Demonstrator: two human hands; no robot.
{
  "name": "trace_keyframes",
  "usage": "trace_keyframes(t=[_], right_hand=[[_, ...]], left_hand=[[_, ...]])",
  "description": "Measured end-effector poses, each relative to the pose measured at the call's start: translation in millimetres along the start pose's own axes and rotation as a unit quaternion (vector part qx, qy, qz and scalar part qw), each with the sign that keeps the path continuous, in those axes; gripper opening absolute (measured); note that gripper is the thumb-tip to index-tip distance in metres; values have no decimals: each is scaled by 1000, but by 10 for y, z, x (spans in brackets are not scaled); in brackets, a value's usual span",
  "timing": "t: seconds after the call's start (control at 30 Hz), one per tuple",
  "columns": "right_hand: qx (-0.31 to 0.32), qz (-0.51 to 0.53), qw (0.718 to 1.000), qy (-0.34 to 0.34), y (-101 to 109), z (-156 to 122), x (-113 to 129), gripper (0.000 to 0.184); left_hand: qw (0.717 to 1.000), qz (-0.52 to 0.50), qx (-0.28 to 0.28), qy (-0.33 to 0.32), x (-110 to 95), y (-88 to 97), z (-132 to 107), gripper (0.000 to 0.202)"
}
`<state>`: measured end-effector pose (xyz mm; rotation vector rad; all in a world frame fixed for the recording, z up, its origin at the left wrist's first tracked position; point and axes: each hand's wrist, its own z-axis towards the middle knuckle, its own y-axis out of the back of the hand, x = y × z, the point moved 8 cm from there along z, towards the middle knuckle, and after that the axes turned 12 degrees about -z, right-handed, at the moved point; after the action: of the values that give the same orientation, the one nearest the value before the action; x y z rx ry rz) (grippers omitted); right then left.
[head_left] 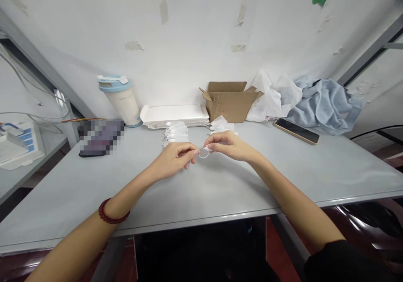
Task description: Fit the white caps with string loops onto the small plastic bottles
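Over the middle of the grey table (220, 189), my left hand (174, 159) and my right hand (227, 144) meet fingertip to fingertip. Both pinch a thin white string loop (204, 154) that hangs between them. My right fingers also hold a small white tag (207, 148) at the loop's end. Just behind my hands lie two piles of white tags with strings, one on the left (176, 133) and one on the right (222, 125). A red bead bracelet sits on my left wrist.
Against the wall stand a blue-lidded tumbler (121, 99), a stack of white flat sheets (174, 114), an open cardboard box (229, 100), a white plastic bag (272, 95) and a blue cloth (324, 103). A phone (296, 131) lies at the right, a dark tablet (99, 139) at the left.
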<state>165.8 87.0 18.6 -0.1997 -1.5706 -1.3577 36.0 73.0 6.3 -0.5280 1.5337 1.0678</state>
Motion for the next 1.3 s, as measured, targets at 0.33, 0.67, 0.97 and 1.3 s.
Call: trace_keyframes(t=[0.33,0.67,0.97,1.3], right_hand=[[-3,-2,1000,2,-36,3,23,12],[-3,15,1000,-13,-126,24,-38,9],[-35,53,998,-27,-164,38,-66,7],[-26,15,999,-24,-200,20,-31,1]], left_hand=[[1000,4,0,-5,22,-41,-9,26],[1000,26,4,-13,42,-99,-19,26],[1000,12,-5,-26,13,-106,-27,25],[998,50,7,-28,22,-170,-28,29]])
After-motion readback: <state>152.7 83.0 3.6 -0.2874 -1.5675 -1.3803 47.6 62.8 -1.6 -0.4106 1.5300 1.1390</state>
